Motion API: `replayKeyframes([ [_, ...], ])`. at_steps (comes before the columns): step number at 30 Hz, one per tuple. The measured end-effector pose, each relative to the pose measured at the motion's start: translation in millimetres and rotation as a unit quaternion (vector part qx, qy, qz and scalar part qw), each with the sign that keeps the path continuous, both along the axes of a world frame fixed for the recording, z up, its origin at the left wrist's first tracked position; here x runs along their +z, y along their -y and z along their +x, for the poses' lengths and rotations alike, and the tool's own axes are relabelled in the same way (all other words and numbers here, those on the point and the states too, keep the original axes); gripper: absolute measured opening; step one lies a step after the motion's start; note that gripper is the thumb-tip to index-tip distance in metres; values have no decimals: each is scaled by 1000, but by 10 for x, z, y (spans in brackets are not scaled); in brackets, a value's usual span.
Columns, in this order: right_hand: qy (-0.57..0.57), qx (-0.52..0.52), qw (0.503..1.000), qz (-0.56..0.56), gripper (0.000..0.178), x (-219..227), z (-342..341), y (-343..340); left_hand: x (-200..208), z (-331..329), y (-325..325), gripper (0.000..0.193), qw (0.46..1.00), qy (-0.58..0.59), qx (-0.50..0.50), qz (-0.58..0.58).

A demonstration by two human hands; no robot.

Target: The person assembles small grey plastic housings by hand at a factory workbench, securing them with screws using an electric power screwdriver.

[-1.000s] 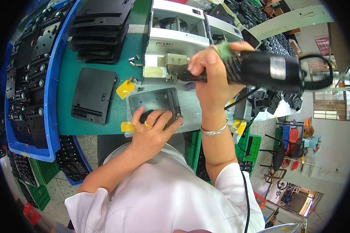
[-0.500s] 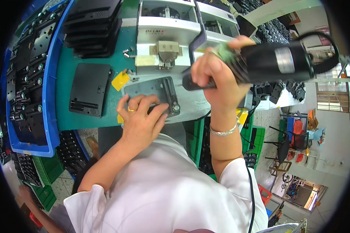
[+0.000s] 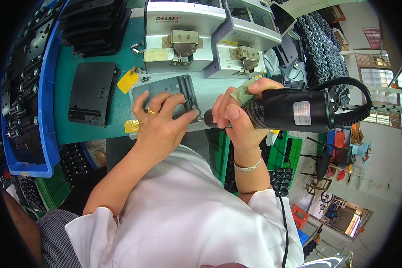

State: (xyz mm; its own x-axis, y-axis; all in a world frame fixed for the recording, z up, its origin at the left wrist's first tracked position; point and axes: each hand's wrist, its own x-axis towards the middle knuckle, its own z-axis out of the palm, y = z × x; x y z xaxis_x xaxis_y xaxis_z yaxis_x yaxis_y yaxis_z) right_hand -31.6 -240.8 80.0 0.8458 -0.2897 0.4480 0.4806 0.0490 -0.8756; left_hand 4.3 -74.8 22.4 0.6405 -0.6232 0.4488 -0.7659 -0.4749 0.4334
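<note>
My right hand [image 3: 241, 118] is wrapped around a black electric screwdriver [image 3: 279, 109], held almost level. A scrap of green cloth [image 3: 242, 94] lies against its grip. The tip end points left, close beside the right edge of a dark grey flat panel [image 3: 165, 85]; whether it touches is hard to see. On that panel rest the spread fingers of my left hand [image 3: 161, 120], with the thumb near a small round part at the lower right corner. A raised black bar [image 3: 189, 91] runs along the panel's right side. Another black panel [image 3: 91, 91] lies to the left.
Two white screw-feeder machines [image 3: 183, 20] stand behind the panel. A blue crate [image 3: 49, 120] of black parts is at left, beside stacked black panels [image 3: 94, 29]. Yellow tape pieces [image 3: 127, 81] and small metal parts [image 3: 136, 47] lie nearby. A coiled cable [image 3: 364, 96] trails from the screwdriver.
My right hand has brought the screwdriver down and left, close to the panel's right edge. My left hand stays on the panel, its thumb nearer the corner. The whole view has shifted slightly.
</note>
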Motion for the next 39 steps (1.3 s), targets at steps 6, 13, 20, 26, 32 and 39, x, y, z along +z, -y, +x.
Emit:
replayKeyframes([
  [6,-2,-6,1000,-25,45,-60,-18,10,-22,-40,0,37,1000,-9,4,2],
  [13,-3,-37,993,-108,42,-150,-27,14,-89,39,9,31,1000,-16,0,-24],
  [20,6,-166,961,-221,43,-194,-89,-129,-86,-1,-24,18,998,-37,27,-36],
  [26,-11,-170,984,-58,40,-171,-166,-205,-191,-93,84,24,997,-12,1,-73],
  [32,-11,-163,986,-33,37,-63,-100,-380,-136,-129,-49,20,998,-5,6,-70],
  [39,-23,-181,974,135,43,89,-136,-208,-139,-76,-7,26,997,-6,-5,-73],
])
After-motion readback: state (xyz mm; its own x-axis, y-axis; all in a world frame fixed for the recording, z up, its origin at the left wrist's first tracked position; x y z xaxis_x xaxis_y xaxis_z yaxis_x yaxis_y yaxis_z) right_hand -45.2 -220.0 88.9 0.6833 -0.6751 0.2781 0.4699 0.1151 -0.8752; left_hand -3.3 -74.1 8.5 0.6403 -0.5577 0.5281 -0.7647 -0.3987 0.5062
